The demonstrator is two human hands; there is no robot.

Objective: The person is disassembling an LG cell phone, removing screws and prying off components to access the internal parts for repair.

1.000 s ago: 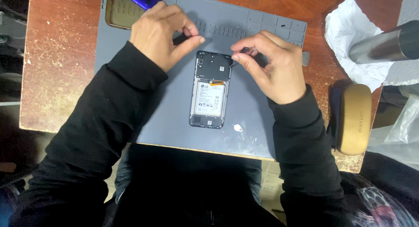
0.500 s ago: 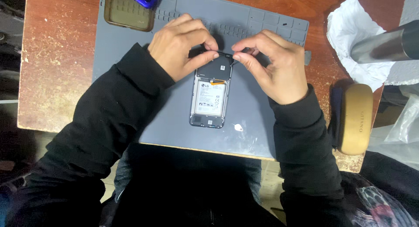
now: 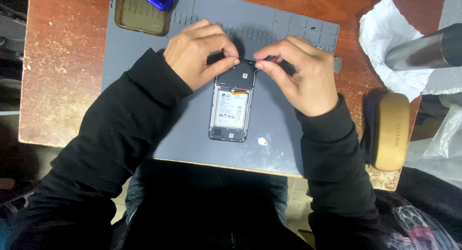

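Our opened phone (image 3: 231,108) lies on the grey mat (image 3: 284,144), long axis running from us toward the mat's far edge, and our left hand (image 3: 197,55) and right hand (image 3: 301,74) each pinch its far end, equally near.
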